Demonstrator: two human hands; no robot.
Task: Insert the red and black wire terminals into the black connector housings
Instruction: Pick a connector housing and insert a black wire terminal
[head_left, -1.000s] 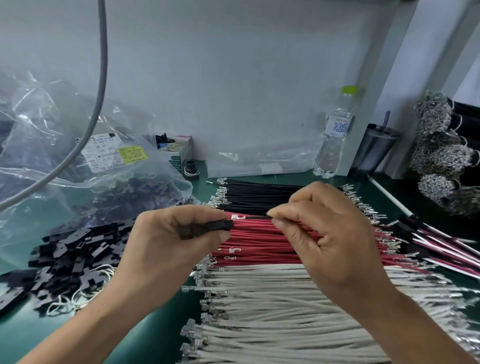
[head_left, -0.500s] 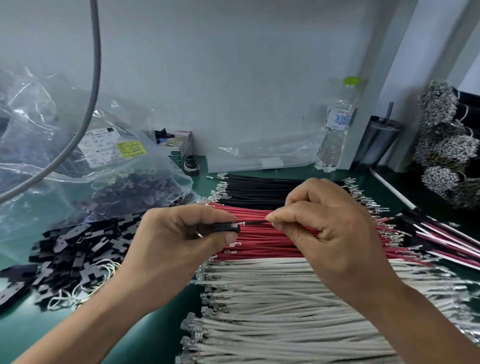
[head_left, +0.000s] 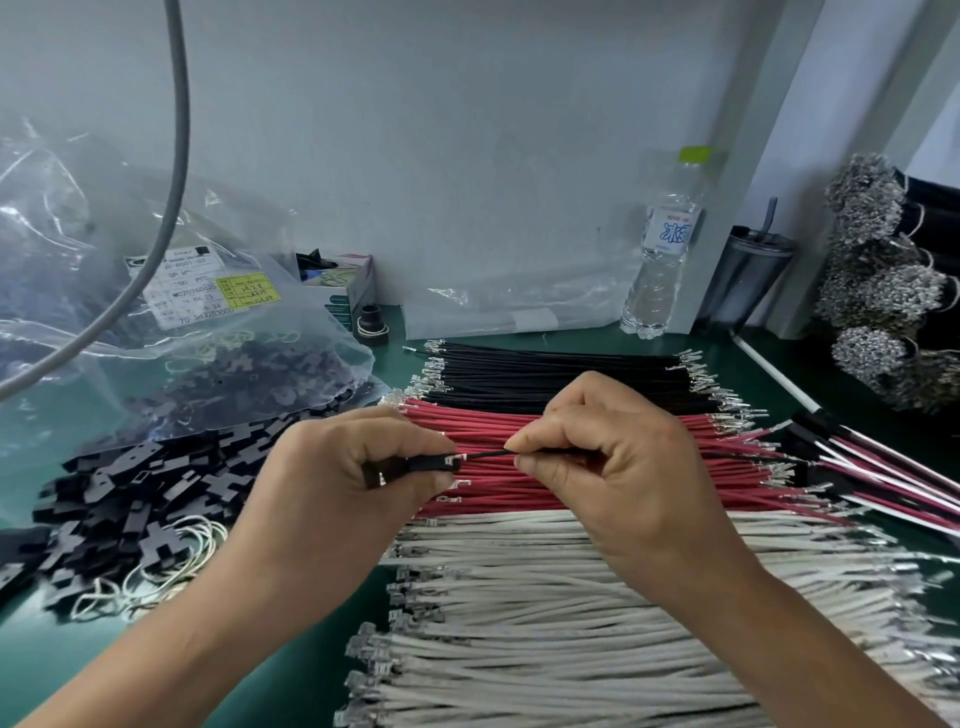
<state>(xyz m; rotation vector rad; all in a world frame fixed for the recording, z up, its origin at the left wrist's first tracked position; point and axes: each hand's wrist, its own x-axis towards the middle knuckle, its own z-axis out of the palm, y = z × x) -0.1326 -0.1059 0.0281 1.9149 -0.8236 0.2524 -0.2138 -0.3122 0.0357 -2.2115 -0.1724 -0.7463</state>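
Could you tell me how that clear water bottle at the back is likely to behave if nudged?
The water bottle is tall and narrow on a small base, so it probably tips easily. It looks nearly full, so likely fairly heavy. Once on its side, its round body may roll.

Bare green table (head_left: 67, 649) lies open at the near left. Ahead, rows of black wires (head_left: 561, 371), red wires (head_left: 597, 493) and white wires (head_left: 571, 623) fill the middle, flanked left by a heap of flat black plastic housings (head_left: 119, 499) and a crinkled clear plastic bag (head_left: 104, 291).
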